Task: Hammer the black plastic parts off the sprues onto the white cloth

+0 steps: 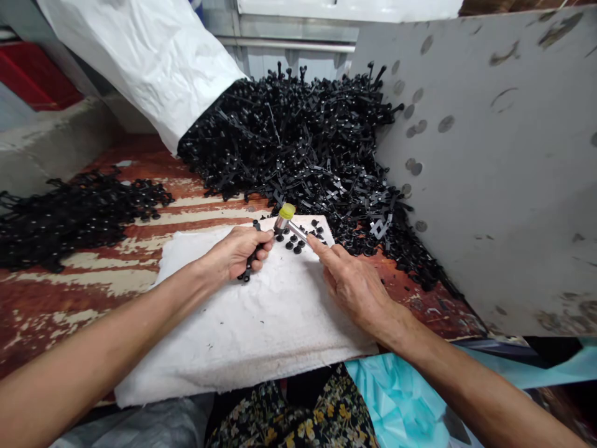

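Note:
My left hand [247, 249] is closed around a black plastic part [252, 260], whose knobbed ends stick out above and below the fingers. A small mallet [297, 232] with a metal handle and a yellow-topped head [286, 213] is gripped in my right hand [347, 277], index finger laid along the handle. The mallet head is just right of my left thumb, close above the cloth; whether it touches anything is hard to tell. Several small round black caps [297, 249] lie on the white cloth [261, 311] beneath and beside the mallet.
A large heap of black plastic parts [298, 137] spills from a white sack [153, 56] at the back. Another pile [79, 214] lies at left on the worn red-brown tabletop [140, 249]. A grey panel [489, 168] stands along the right. Turquoise plastic [396, 398] hangs at the front.

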